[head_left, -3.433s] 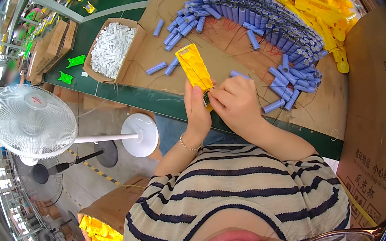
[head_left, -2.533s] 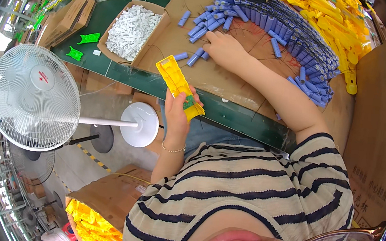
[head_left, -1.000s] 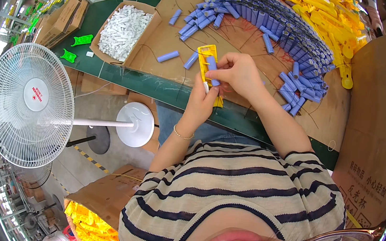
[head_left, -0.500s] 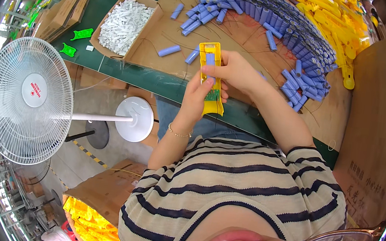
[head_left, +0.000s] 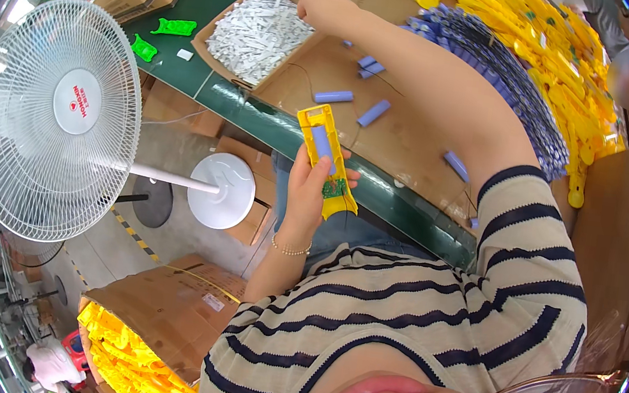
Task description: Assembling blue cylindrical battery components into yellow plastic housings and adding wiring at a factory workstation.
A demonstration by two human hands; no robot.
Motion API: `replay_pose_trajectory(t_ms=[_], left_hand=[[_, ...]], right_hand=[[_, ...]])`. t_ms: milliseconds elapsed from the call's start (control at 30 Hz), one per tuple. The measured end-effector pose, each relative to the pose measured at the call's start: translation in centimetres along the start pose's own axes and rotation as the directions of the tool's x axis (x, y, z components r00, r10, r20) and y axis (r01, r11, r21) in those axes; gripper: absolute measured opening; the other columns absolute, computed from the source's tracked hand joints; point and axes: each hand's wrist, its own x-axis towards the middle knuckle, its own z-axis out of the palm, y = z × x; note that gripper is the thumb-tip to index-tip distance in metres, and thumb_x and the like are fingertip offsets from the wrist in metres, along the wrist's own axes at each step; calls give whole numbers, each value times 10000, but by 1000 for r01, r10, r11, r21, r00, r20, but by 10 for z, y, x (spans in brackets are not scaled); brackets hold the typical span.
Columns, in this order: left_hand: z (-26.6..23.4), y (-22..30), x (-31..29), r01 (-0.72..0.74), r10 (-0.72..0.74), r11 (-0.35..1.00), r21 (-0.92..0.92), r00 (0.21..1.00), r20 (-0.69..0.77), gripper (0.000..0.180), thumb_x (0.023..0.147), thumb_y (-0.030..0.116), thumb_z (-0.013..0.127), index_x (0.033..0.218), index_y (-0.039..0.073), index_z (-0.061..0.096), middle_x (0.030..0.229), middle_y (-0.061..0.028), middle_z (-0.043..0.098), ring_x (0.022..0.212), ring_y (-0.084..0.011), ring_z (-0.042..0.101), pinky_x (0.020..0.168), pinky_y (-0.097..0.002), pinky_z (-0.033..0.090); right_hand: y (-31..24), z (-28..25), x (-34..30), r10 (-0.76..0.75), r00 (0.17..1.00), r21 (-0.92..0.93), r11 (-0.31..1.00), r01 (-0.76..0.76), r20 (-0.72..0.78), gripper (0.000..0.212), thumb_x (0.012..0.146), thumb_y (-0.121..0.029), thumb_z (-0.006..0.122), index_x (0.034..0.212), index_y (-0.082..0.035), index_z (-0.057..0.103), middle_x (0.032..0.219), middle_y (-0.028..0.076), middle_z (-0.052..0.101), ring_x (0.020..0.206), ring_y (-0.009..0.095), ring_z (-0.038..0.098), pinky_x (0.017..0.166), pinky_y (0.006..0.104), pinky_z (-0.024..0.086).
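My left hand (head_left: 304, 195) holds a yellow plastic housing (head_left: 341, 206) tilted above the table's near edge. A violet cylindrical battery cell (head_left: 321, 141) lies inside the housing, and a green circuit board (head_left: 333, 188) sits near its lower end. At the far right corner of a cardboard box (head_left: 205, 52), my right hand (head_left: 329, 11) reaches over small white strip-like parts (head_left: 259, 36). Its fingers are curled together. Whatever they hold, if anything, is hidden.
Loose battery cells (head_left: 373, 113) lie beyond the housing. Many stacked cells (head_left: 493, 81) and a heap of yellow housings (head_left: 559, 61) fill the right. Two green plastic parts (head_left: 174, 27) lie left of the box. A white fan (head_left: 99, 162) stands at left, beside a carton of yellow parts (head_left: 169, 296).
My right hand has left the housing and moved far and left to the box of white parts. My left hand keeps the housing, slightly lower and more tilted. The view has shifted.
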Motion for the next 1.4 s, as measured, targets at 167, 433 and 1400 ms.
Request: replay_pose_trajectory(t_ms=[167, 433, 1400], left_hand=[[-28, 9, -5, -70, 69, 998, -3, 995, -68, 358, 903, 177, 449, 1225, 40, 372, 1023, -158, 554, 774, -266, 642, 662, -371, 555], [-46, 8, 9, -40, 36, 996, -78, 998, -58, 342, 902, 168, 440, 1212, 36, 385, 1012, -150, 553, 786, -262, 639, 666, -370, 553], [-23, -3, 14, -41, 42, 999, 7, 998, -36, 300, 920, 153, 436, 1190, 26, 404, 1020, -139, 549, 800, -221, 630, 679, -341, 548]], right_hand=[[0, 14, 40, -85, 953, -100, 988, 119, 290, 225, 690, -76, 651, 912, -83, 687, 899, 122, 670, 775, 261, 653, 654, 372, 510], [-4, 18, 47, -166, 871, -71, 972, 223, 463, 279, 667, -75, 703, 944, -82, 674, 897, 113, 660, 790, 251, 638, 646, 360, 503], [4, -67, -91, 39, 992, 891, 437, -124, 119, 144, 866, -31, 573, 985, 21, 635, 1084, 111, 628, 865, 132, 634, 776, 241, 523]])
